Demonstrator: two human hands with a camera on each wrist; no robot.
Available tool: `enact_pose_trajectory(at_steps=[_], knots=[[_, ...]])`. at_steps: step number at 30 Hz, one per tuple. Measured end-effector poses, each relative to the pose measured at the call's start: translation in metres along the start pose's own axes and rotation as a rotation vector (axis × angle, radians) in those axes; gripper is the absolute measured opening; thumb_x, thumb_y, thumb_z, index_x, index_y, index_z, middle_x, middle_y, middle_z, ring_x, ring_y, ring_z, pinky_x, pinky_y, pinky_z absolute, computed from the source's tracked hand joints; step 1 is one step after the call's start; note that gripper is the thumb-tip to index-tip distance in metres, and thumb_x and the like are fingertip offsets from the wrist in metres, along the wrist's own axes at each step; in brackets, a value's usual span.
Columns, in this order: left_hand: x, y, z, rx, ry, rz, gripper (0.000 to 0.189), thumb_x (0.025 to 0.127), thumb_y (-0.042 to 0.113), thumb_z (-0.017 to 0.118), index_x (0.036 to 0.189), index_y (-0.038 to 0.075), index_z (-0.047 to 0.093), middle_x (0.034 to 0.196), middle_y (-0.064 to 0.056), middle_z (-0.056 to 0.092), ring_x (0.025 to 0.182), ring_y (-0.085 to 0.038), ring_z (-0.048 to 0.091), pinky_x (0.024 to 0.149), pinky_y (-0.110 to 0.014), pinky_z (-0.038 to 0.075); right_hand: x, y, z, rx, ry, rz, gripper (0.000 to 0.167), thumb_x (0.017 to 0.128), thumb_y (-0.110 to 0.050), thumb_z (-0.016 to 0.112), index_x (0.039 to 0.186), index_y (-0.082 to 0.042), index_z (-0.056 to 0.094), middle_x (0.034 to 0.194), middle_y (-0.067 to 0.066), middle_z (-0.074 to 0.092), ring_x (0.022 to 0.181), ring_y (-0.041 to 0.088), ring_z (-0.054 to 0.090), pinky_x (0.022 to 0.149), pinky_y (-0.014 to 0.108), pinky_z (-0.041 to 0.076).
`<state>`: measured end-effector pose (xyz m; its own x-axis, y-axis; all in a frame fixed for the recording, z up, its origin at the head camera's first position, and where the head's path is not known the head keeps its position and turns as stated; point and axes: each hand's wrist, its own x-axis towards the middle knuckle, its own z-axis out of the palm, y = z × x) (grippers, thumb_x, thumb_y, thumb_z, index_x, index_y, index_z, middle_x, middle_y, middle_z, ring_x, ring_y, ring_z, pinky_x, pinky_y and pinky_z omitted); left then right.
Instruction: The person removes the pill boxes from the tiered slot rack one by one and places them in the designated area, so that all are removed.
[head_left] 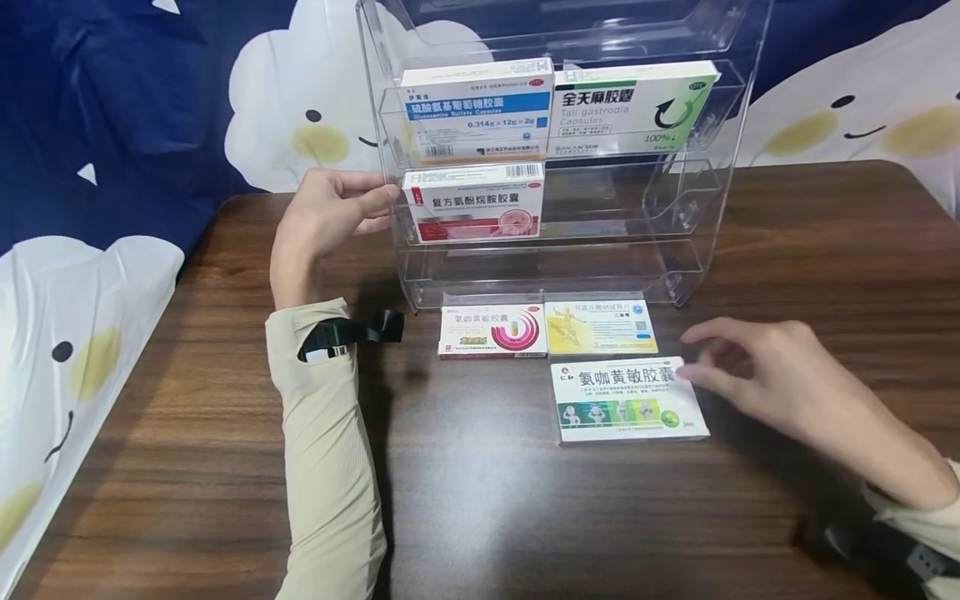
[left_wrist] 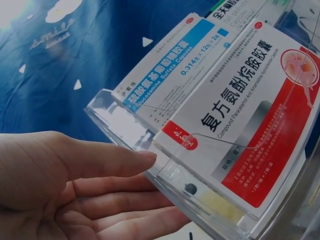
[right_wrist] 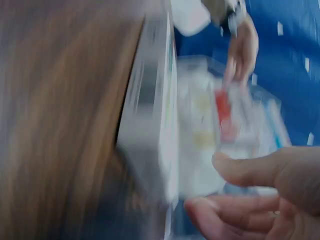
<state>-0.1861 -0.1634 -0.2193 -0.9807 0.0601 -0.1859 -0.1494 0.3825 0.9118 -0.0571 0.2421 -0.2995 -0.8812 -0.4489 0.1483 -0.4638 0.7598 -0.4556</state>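
My left hand (head_left: 330, 212) is at the left side of a clear plastic display rack (head_left: 626, 267). In the left wrist view the thumb (left_wrist: 142, 161) rests on the rack's side wall, and the other fingers lie extended below it. Beside that hand, a red-and-white capsule box (left_wrist: 250, 120) leans in a rack tier. My right hand (head_left: 772, 375) hovers by the right edge of a white-and-green medicine box (head_left: 626, 417) lying on the table. Its thumb and fingers are apart with nothing between them; the right wrist view is blurred.
A blue-and-white box (head_left: 476, 117) and a green-and-white box (head_left: 637, 112) stand one tier higher. A pink-and-white box (head_left: 487, 332) and a yellow-and-white box (head_left: 600, 327) sit at the rack's front foot. A blue cloud-patterned cloth (head_left: 150, 108) hangs behind the wooden table (head_left: 465, 500).
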Motion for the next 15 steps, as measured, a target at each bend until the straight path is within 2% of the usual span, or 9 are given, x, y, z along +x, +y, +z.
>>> enact_pose_trajectory(at_steps=[2,3,5,6,8,11,12,15], knots=[[0.0,0.001,-0.001,-0.007,0.004,-0.007,0.041,0.094,0.018,0.065,0.131,0.001,0.058,0.127,-0.017,0.061,0.09,-0.008,0.068,0.086,-0.021,0.055,-0.003,-0.014,0.006,-0.102,0.083,-0.217,0.042,0.078,-0.03,0.079,0.11,-0.005,0.069,0.095,0.003,0.072,0.083,0.017,0.068,0.071,0.034,0.06],[-0.001,0.001,-0.001,-0.003,0.003,-0.008,0.042,0.094,0.018,0.064,0.132,0.001,0.058,0.128,-0.017,0.061,0.09,-0.008,0.068,0.086,-0.021,0.055,-0.004,-0.02,0.009,-0.114,0.083,-0.303,0.044,0.082,-0.037,0.075,0.112,-0.006,0.069,0.104,0.007,0.07,0.092,0.022,0.067,0.077,0.037,0.059],[0.0,0.001,-0.001,-0.009,0.004,-0.015,0.042,0.094,0.018,0.065,0.132,0.001,0.057,0.128,-0.017,0.061,0.09,-0.008,0.068,0.085,-0.02,0.055,-0.007,-0.031,0.016,-0.108,0.03,-0.391,0.051,0.093,-0.048,0.057,0.119,-0.005,0.066,0.121,0.011,0.065,0.107,0.028,0.063,0.084,0.043,0.056],[0.0,0.0,-0.001,-0.011,0.003,-0.016,0.043,0.094,0.018,0.065,0.132,0.001,0.057,0.128,-0.017,0.061,0.09,-0.008,0.068,0.085,-0.02,0.055,-0.008,-0.034,0.019,-0.111,0.007,-0.412,0.05,0.094,-0.046,0.056,0.121,-0.006,0.066,0.124,0.011,0.063,0.11,0.029,0.061,0.085,0.043,0.056],[0.0,0.0,-0.001,-0.007,-0.003,-0.003,0.043,0.094,0.017,0.064,0.132,0.0,0.057,0.127,-0.018,0.061,0.088,-0.007,0.068,0.085,-0.02,0.056,-0.009,-0.038,0.025,-0.126,-0.017,-0.426,0.044,0.092,-0.038,0.064,0.122,-0.004,0.065,0.126,0.012,0.062,0.113,0.03,0.06,0.087,0.045,0.055],[0.001,-0.002,0.0,-0.009,-0.006,0.01,0.042,0.094,0.016,0.065,0.131,-0.001,0.057,0.126,-0.019,0.061,0.086,-0.005,0.068,0.085,-0.021,0.056,-0.01,-0.039,0.032,-0.155,-0.035,-0.415,0.05,0.074,-0.012,0.082,0.12,-0.001,0.066,0.125,0.014,0.063,0.114,0.033,0.059,0.088,0.049,0.054],[0.001,-0.002,0.0,-0.007,-0.007,0.012,0.042,0.094,0.016,0.065,0.131,-0.001,0.058,0.126,-0.019,0.061,0.085,-0.005,0.068,0.086,-0.021,0.056,-0.01,-0.039,0.033,-0.167,-0.037,-0.41,0.056,0.066,-0.004,0.084,0.119,0.0,0.066,0.125,0.015,0.063,0.114,0.035,0.059,0.088,0.051,0.054],[0.0,-0.001,0.0,0.005,-0.005,0.015,0.041,0.094,0.017,0.064,0.131,0.0,0.058,0.126,-0.018,0.061,0.085,-0.005,0.068,0.086,-0.021,0.056,-0.011,-0.04,0.036,-0.203,-0.042,-0.398,0.057,0.065,0.0,0.084,0.119,0.001,0.066,0.125,0.016,0.063,0.115,0.037,0.058,0.088,0.052,0.054]])
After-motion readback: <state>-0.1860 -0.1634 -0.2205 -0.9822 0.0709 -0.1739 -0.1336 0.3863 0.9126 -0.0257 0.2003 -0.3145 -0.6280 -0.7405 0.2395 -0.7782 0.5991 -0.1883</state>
